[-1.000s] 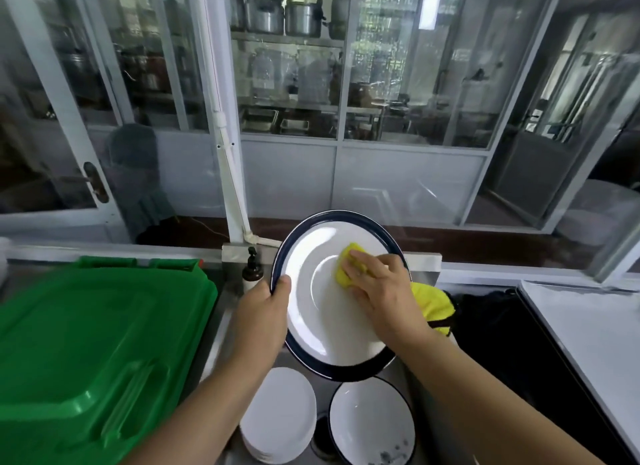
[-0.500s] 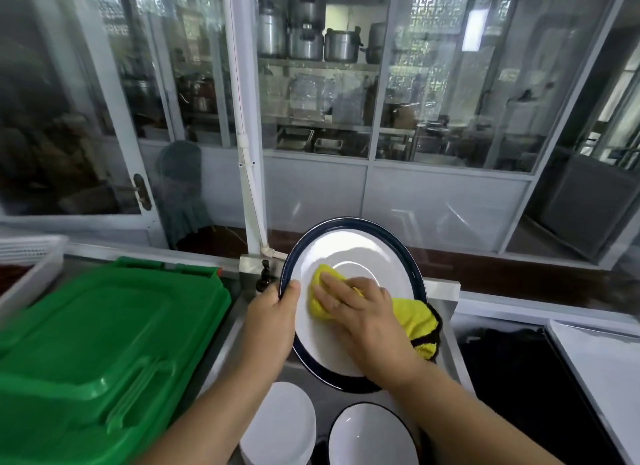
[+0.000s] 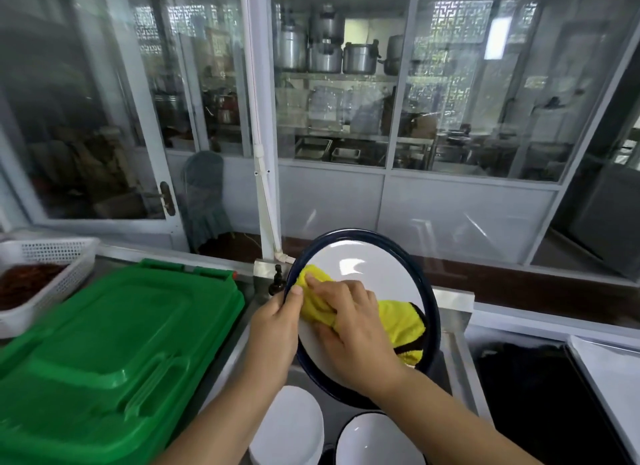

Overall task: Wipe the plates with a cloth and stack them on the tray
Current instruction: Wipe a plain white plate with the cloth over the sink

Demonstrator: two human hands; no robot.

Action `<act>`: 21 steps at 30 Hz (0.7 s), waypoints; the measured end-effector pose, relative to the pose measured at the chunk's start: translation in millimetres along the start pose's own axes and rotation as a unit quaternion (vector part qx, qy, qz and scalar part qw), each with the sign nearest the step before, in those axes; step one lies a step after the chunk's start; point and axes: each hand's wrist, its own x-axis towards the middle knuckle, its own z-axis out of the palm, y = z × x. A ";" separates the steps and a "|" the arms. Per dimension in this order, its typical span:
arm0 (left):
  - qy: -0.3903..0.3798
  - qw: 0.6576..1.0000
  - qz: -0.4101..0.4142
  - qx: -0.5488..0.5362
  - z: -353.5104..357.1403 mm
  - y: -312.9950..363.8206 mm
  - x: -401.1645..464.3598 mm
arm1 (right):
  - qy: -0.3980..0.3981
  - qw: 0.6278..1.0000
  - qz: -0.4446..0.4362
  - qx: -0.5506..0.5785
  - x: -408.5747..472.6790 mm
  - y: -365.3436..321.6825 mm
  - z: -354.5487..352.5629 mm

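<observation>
A dark-rimmed white plate (image 3: 367, 277) is held tilted, nearly on edge, above the steel sink area (image 3: 457, 347), face toward the camera. Its left rim is gripped by the left hand (image 3: 277, 329), thumb curled over the front edge, remaining fingers hidden behind the plate. A yellow cloth (image 3: 401, 321) is pressed against the plate face by the right hand (image 3: 349, 329); fingers are curled over a bunched part of the cloth near the left rim, and the rest of the cloth is seen trailing toward the right rim, with a dark trim at its lower edge. Below the held plate, a stack of white plates (image 3: 291, 426) and a dark-rimmed plate (image 3: 377, 440) are seen side by side. A green plastic lid (image 3: 110, 343) is located to the left, with a white perforated basket (image 3: 41, 274) of dark reddish contents just beyond it. A dark pump bottle (image 3: 277, 282) is partly hidden behind the plate's left rim.
</observation>
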 end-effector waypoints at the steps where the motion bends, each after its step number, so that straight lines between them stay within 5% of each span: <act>1: 0.007 1.000 0.000 -0.005 -0.6 0.6 -1.0 | -0.010 1.000 -0.010 0.006 -5.8 0.2 -1.0; 7: 0.019 1.000 0.015 -0.004 -10.5 5.1 1.8 | -0.085 0.989 -0.117 -0.013 -20.4 8.3 -18.4; 13: 0.001 1.000 0.016 0.010 -8.3 9.4 -4.3 | -0.019 0.999 -0.003 -0.051 35.2 27.9 -33.1; 21: 0.062 0.998 0.020 -0.007 -17.7 20.0 11.2 | -0.087 0.985 -0.132 -0.076 -10.8 -10.5 0.8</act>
